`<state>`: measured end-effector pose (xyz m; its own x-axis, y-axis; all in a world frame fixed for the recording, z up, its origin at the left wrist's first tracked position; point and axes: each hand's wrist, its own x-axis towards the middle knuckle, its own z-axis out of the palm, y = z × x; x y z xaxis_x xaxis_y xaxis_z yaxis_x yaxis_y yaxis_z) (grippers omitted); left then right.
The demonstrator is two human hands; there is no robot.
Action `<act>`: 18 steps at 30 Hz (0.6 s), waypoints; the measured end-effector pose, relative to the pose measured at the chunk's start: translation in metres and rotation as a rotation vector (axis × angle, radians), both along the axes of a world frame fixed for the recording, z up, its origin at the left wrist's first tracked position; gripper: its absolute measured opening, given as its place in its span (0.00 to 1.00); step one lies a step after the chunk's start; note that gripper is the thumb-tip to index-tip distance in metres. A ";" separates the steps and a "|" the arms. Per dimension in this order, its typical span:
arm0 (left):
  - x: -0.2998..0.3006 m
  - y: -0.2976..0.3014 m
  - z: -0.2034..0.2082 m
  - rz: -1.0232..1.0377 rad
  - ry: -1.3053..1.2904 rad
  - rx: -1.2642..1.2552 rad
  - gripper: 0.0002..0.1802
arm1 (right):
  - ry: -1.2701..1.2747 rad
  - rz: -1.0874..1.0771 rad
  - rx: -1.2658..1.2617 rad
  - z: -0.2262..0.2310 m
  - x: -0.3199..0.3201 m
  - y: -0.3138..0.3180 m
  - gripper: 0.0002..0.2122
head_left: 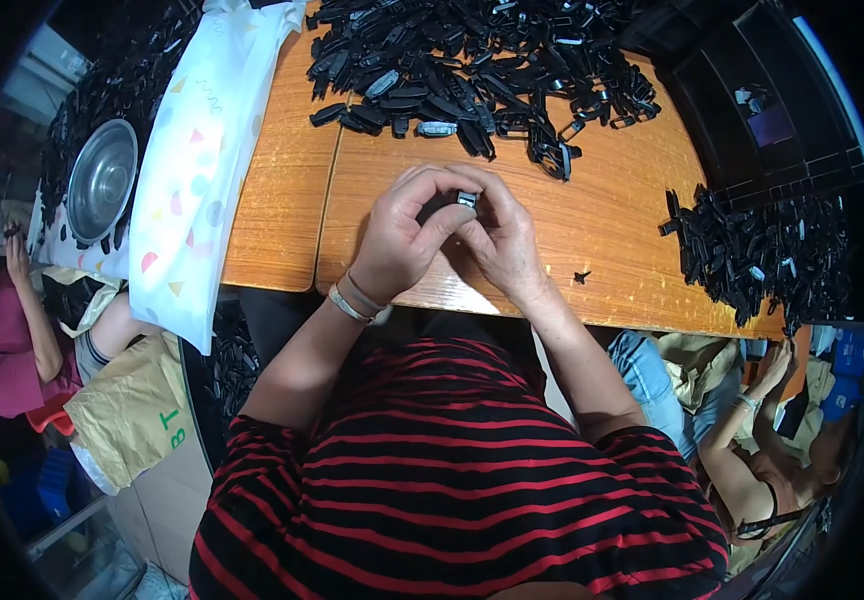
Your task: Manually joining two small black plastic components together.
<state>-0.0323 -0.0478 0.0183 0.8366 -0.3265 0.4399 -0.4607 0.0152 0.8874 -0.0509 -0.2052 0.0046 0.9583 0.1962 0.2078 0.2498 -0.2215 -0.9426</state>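
Over the front part of the wooden table point(422, 160), my left hand point(407, 225) and my right hand point(504, 235) meet at their fingertips. Between them they pinch a small black part with a shiny silver face point(466, 199). The fingers cover most of it, so its exact kind is hard to make out. Beyond my hands spreads a big heap of black plastic parts point(452, 75), long and narrow, some with silvery or clear faces. A tiny black piece point(581, 277) lies alone on the wood, right of my right wrist.
Another pile of black parts point(762, 250) covers the table's right end, below a black open box point(772, 110). A patterned white plastic sheet point(192, 170) hangs along the left side, beside a metal bowl point(103, 180). Co-workers sit at left point(27, 340) and right point(752, 450).
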 end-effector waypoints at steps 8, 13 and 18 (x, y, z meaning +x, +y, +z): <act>-0.015 0.003 0.020 0.141 -0.317 0.156 0.09 | -0.426 -0.030 -0.054 -0.003 -0.006 0.010 0.19; -0.031 0.018 0.028 0.174 -0.373 0.104 0.07 | -0.523 -0.002 -0.099 0.021 -0.021 0.027 0.19; -0.064 0.086 0.013 0.100 0.281 0.175 0.05 | -0.062 0.282 -0.243 0.026 -0.019 0.034 0.20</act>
